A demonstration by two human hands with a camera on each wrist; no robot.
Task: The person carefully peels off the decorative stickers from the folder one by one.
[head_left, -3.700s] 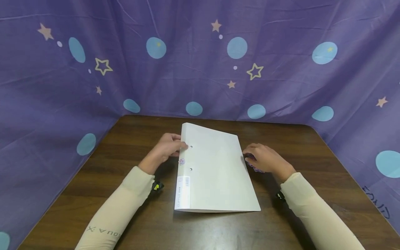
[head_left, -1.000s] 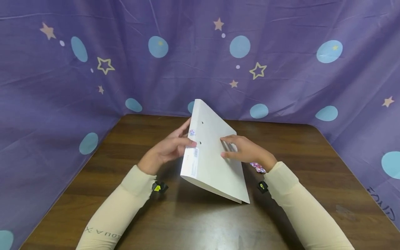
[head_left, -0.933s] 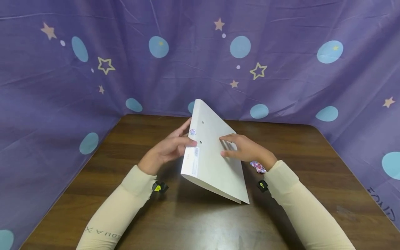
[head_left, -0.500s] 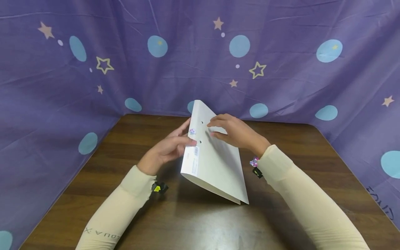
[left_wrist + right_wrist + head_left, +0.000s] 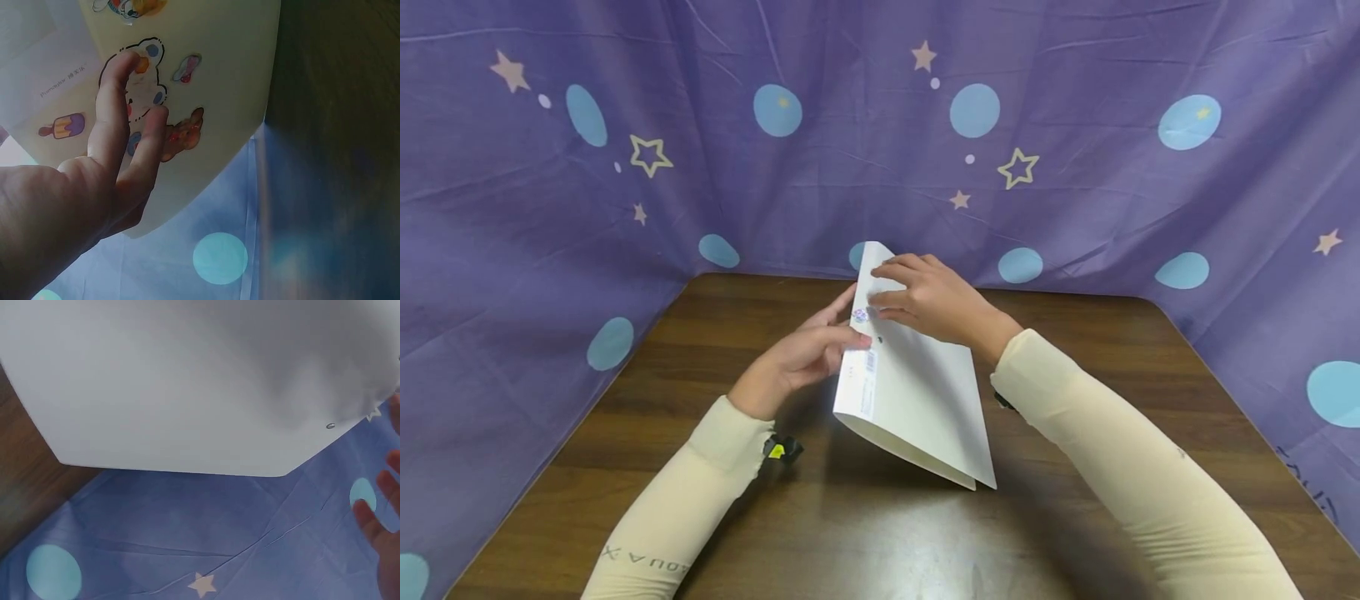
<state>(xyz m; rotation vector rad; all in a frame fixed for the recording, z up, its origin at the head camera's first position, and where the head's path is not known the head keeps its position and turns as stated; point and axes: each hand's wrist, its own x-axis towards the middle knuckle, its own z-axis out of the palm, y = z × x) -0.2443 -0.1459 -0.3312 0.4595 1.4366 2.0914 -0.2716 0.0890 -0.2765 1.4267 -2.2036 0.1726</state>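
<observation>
A white file folder (image 5: pixel 925 392) stands tilted on the table, spine raised towards the left. My left hand (image 5: pixel 805 354) grips the spine, thumb on the front cover and fingers behind. In the left wrist view, left fingers (image 5: pixel 109 119) lie over the other cover, which bears cartoon stickers such as a bear (image 5: pixel 153 75) and an ice lolly (image 5: pixel 67 126). A small round sticker (image 5: pixel 860 316) shows on the spine. Right beside it are the fingertips of my right hand (image 5: pixel 936 300), loosely bent. The right wrist view shows the right fingers (image 5: pixel 369 519) spread at the edge.
A brown wooden table (image 5: pixel 715 392) carries the folder. Purple cloth (image 5: pixel 880 183) with stars and dots hangs behind and at both sides. A black wrist strap (image 5: pixel 782 450) is on my left wrist. My right sleeve (image 5: pixel 1097 433) reaches across the table's right part.
The folder went from lying flat to tilted up between the earliest frames. My right hand has moved up and left across the cover to the spine; its sleeve now hides the shiny stickers on the table.
</observation>
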